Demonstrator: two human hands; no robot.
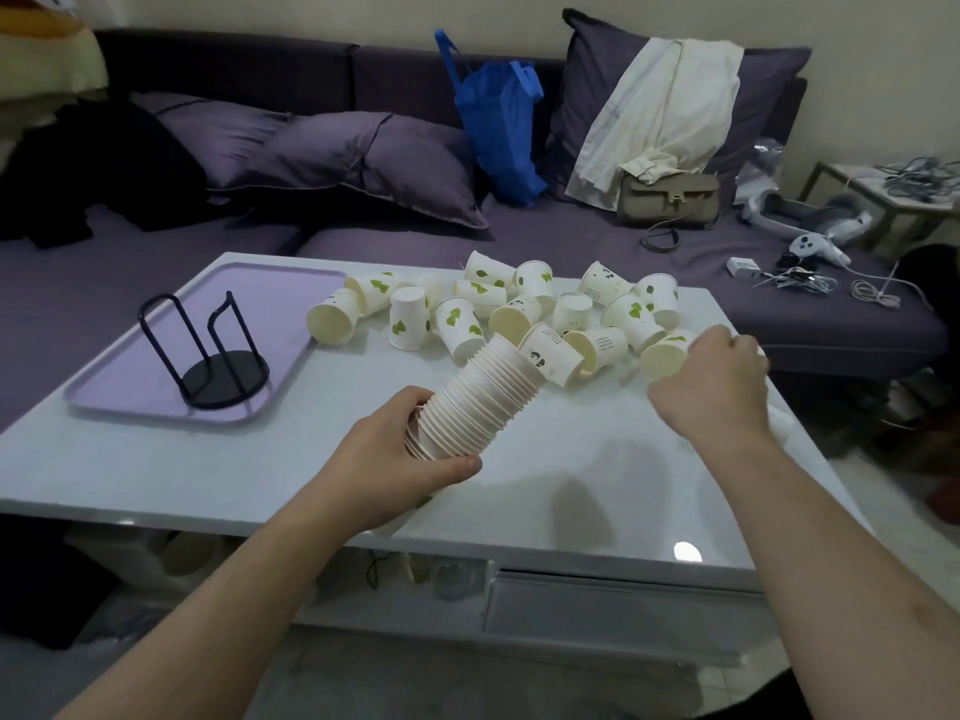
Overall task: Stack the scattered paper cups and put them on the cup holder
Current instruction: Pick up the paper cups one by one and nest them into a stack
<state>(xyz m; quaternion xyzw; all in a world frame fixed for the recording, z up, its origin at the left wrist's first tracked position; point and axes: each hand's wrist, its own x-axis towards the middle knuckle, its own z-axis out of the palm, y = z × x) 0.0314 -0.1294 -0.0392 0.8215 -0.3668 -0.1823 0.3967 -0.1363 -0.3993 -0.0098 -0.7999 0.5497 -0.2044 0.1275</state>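
Grip: left hand wraps nested stack, tilted w/ open end toward loose cups for quick feeding. Right hand curls on one desk cup, prob next to nest; holder waits apart on tray

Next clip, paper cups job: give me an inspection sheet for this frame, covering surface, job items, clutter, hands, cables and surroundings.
Surface: glossy white table, lilac tray at its left end.
Job's things: black cup holder stands on the tray, no cups on it; nested cup stack held tilted; loose cups scattered across the far side of the table.
Clutter: nothing seen on the table beyond job items.
Hands: left hand grips the stack; right hand grasps a loose cup.
Cables: tangled cables on the sofa.
Surroundings: purple sofa, blue bag, beige handbag.
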